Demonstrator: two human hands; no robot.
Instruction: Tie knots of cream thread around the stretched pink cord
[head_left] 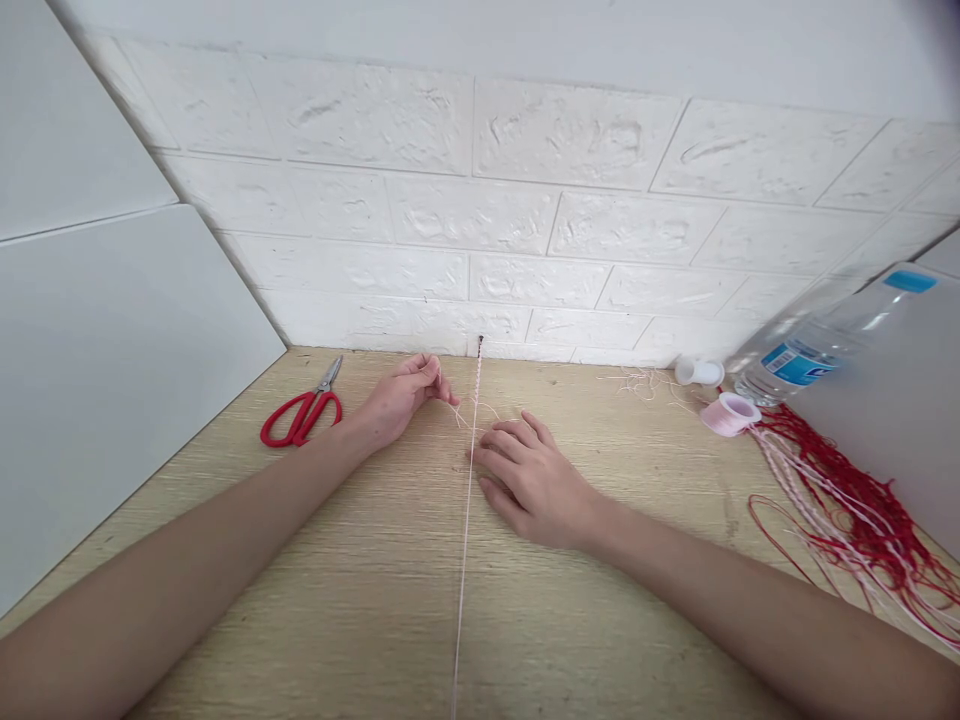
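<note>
A pale pink cord (466,520) runs taut from a dark anchor point at the foot of the wall (481,339) toward me. Its far stretch is a twisted or knotted section (478,380). My left hand (409,395) is left of the cord, thumb and fingers pinched on a thin pink thread (456,412) that reaches over to the cord. To the right, my right hand (529,475) lies palm down with fingers spread, its fingertips close to the cord. Whether they touch it I cannot tell. A loose thread end curves near that hand's fingers.
Red-handled scissors (304,415) lie left of my left hand. At the right are a pink thread spool (730,413), a white spool (700,372), a water bottle (817,350) and a pile of red cords (862,500). A white brick-patterned wall (510,215) bounds the back.
</note>
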